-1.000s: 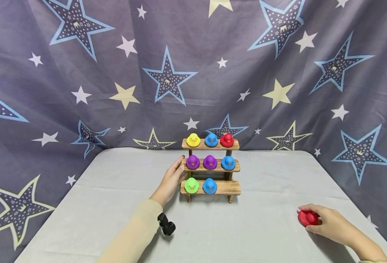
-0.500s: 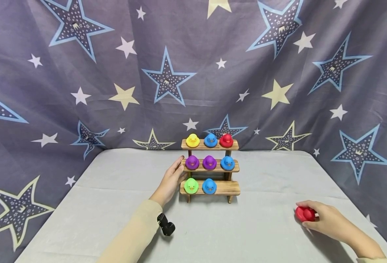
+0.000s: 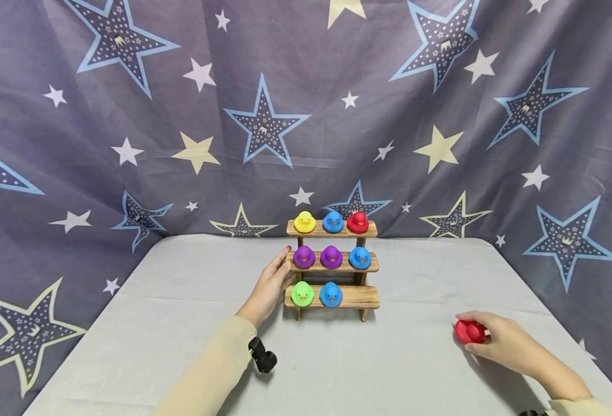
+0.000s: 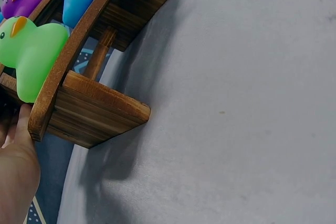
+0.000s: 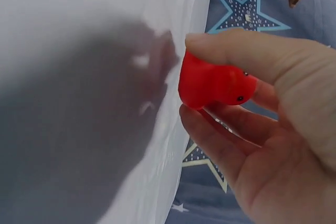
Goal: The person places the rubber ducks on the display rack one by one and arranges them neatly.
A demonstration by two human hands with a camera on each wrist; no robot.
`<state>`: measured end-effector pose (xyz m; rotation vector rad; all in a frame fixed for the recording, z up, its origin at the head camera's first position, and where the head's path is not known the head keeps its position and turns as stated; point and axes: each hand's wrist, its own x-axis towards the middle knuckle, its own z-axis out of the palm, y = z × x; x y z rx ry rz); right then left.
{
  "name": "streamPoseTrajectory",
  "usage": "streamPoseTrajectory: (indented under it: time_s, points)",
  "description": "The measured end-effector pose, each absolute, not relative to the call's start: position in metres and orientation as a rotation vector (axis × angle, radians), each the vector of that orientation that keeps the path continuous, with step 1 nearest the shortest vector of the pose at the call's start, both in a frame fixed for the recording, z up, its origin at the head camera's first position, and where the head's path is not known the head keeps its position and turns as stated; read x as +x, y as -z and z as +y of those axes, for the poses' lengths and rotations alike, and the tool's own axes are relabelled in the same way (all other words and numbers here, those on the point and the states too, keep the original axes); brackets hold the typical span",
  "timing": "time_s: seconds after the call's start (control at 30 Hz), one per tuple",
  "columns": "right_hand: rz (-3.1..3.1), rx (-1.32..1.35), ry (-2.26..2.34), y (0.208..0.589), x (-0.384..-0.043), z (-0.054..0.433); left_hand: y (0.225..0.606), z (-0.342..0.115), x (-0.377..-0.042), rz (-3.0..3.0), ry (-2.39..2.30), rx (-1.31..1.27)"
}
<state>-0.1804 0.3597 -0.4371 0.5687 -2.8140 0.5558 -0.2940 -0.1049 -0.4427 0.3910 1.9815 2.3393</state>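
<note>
My left hand (image 3: 268, 290) holds the left end of a three-tier wooden display shelf (image 3: 365, 297), its thumb (image 4: 23, 121) at the edge beside the green duck. My right hand (image 3: 511, 345) pinches a red rubber duck (image 5: 202, 80) between thumb and fingers, a little above the table at the right, its shadow cast on the cloth. On the top tier sit a yellow duck (image 3: 305, 222), a blue one and a red one (image 3: 358, 222). Two purple ducks and a blue duck (image 3: 360, 258) line the middle tier. Below are a green duck (image 3: 302, 294) and a blue duck (image 3: 331, 294).
A pale cloth (image 3: 399, 370) covers the table. Dark star-patterned fabric (image 3: 306, 115) hangs behind it and along both sides. A small black device (image 3: 262, 355) is strapped at the left wrist.
My right hand has lifted the red duck off the cloth and carried it leftward and slightly farther back. My left hand and the shelf have stayed in place.
</note>
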Motion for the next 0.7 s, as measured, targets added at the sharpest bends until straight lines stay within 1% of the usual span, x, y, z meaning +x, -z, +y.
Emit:
streamPoseTrajectory:
  time_s: [0.23, 0.7]
  points:
    - [-2.758, 0.651, -0.594, 0.435, -0.189, 0.341, 0.443, -0.105, -0.295, 1.984, -2.333, 0.397]
    - [-2.751, 0.73, -0.65, 0.42, -0.207, 0.294, 0.446, -0.105, -0.298, 1.976, -2.328, 0.396]
